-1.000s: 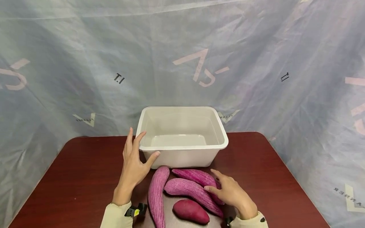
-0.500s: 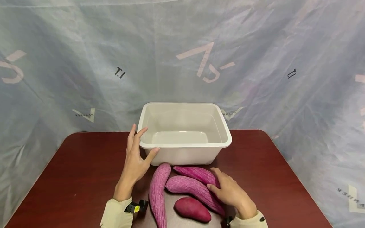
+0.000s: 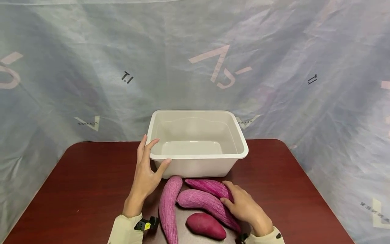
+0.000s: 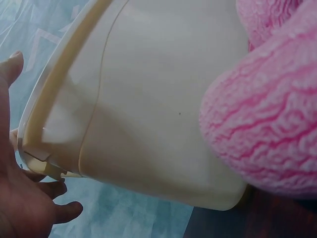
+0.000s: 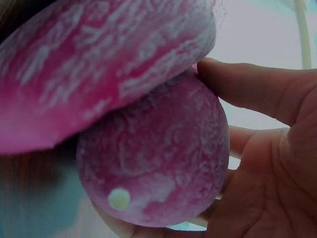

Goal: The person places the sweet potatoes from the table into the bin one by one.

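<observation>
Head view: the darker striped vegetable (image 3: 209,187) is enclosed by the curled right-hand grip (image 3: 247,207), beside the paler curved vegetable (image 3: 205,202), before the white bin (image 3: 195,167). The left-hand grip (image 3: 144,178) is spread at the bin's near-left corner, nothing held.

Before me, a dark red-brown, wood-grained tabletop (image 3: 79,189) with rounded far corners, its near middle greyed by a sheen. Behind it and along both sides hangs wrinkled grey-blue sheeting (image 3: 170,84), printed with broad pale-pink angular strokes (image 3: 223,54), slanted black "T.I" lettering (image 3: 127,77) and, lower down, cream V-shaped marks (image 3: 96,123) bearing small dark letters.
</observation>
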### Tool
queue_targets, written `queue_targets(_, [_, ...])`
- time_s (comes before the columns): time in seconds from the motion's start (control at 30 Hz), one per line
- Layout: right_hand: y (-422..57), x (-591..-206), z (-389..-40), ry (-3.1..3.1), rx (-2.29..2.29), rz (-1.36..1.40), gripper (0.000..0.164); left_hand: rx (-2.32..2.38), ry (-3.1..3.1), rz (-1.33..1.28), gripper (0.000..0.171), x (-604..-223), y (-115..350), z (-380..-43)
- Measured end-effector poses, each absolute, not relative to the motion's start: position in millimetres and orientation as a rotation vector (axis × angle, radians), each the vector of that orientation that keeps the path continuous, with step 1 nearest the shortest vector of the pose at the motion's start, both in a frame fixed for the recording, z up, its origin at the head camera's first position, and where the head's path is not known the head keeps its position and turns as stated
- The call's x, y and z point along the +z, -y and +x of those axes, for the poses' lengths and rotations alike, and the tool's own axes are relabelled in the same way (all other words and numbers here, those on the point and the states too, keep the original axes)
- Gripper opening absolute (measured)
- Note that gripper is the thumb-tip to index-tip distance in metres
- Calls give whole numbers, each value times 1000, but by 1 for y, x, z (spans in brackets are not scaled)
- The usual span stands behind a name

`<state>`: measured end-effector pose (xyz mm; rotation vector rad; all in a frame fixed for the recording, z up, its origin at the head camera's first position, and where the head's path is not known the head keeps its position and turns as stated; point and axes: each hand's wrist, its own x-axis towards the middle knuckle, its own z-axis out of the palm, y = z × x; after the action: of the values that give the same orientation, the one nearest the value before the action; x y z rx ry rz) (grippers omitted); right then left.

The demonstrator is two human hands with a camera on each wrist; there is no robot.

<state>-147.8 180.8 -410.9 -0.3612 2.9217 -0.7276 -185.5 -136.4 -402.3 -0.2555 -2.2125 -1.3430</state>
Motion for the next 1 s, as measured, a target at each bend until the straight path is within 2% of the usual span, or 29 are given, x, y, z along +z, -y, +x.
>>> queue_targets(0.27, [-183,-407,-147,-2950,-707,-367,48,-1354,2209,-233,62,-405,133,-187])
queue_targets(0.57, [-185,-398,-143,-2988,-716,-358,50,-1409,2187,-240,37,-410,133,-188])
queue_targets(1.0, [-179,-388,-139,-3063,-780,-479,54,-1397,2146,-255,38,-412,136,-190])
